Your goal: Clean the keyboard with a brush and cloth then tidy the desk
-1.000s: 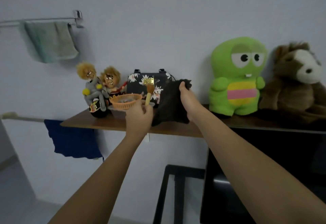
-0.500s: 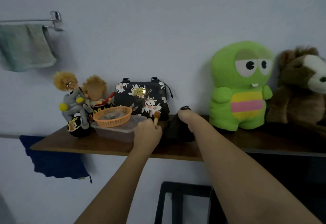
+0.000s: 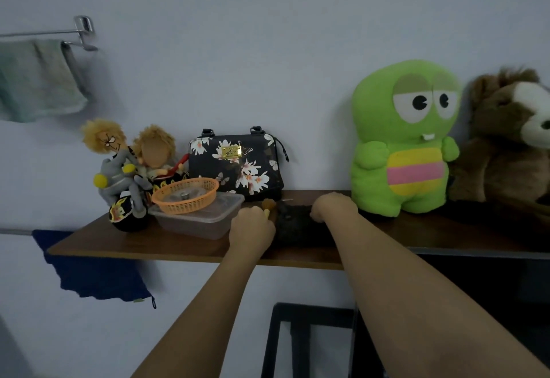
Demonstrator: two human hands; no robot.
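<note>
Wooden shelf (image 3: 178, 248), head view: what are the two hands doing on it? (Student)

Left hand (image 3: 251, 230) is curling its fingers round the yellow handle of the brush (image 3: 268, 205), whose brown bristles are pointing up just beside the cloth. Right hand (image 3: 333, 206) is resting knuckles-up, fingers curled down into the dark cloth (image 3: 293, 224) and gripping it. The cloth is lying bunched on the shelf between the two hands. (Tutor)

Is any writing showing? (Student)

Only a gold plate (image 3: 231, 151) on the black floral bag (image 3: 238, 169) is carrying script, and it is too small to read. (Tutor)

What else is sitting there, and what is the room showing? (Student)

An orange basket (image 3: 184, 196) is sitting on a clear plastic container (image 3: 202, 223) just beside the left hand, with two yellow-haired dolls (image 3: 128, 163) behind it. A green plush toy (image 3: 404, 139) and a brown plush animal (image 3: 512, 145) are standing to the right of the right hand. The shelf is projecting from a pale wall (image 3: 268, 35). A green towel (image 3: 35, 80) is hanging on a metal rail (image 3: 44, 32) at upper left, and blue fabric (image 3: 92, 273) is hanging below the shelf's left end. (Tutor)
</note>
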